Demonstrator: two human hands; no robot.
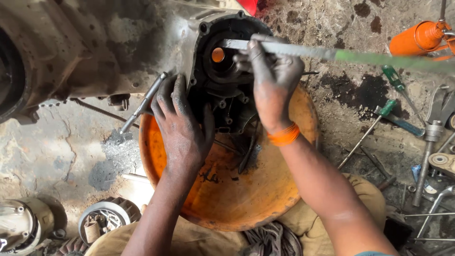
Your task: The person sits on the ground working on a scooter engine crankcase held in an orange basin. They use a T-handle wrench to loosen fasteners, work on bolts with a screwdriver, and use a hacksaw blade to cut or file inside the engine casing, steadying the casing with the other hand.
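Gripping a long flat metal file (289, 49) near its middle, the fingers (256, 52) of the right hand (275, 85) are curled shut around the blade, holding it level so that its tip reaches across the round opening of the engine casing (208, 52). The file's green handle (393, 60) sticks out to the right, well clear of the grip, which appears to give closer control at the working end. An orange band (284, 136) sits on that wrist.

The left hand (182, 123) lies spread and flat against the casing's lower left edge, fingers open and holding nothing; it seems to brace the casing so it stays put under the file. Just beside its fingertips a slim metal rod (142, 104) slants down from the casing.

Below both hands sits a wide orange basin (246, 199), stained dark with oil, placed under the casing probably to catch drips and filings. The casing itself, grimy and grey, rests partly over the basin's rim and runs off to the upper left.

On the oily concrete floor (85, 151) to the right lie screwdrivers with green handles (393, 78), a wrench (429, 142) and an orange can (419, 38). At lower left stands a small finned round part (106, 220).
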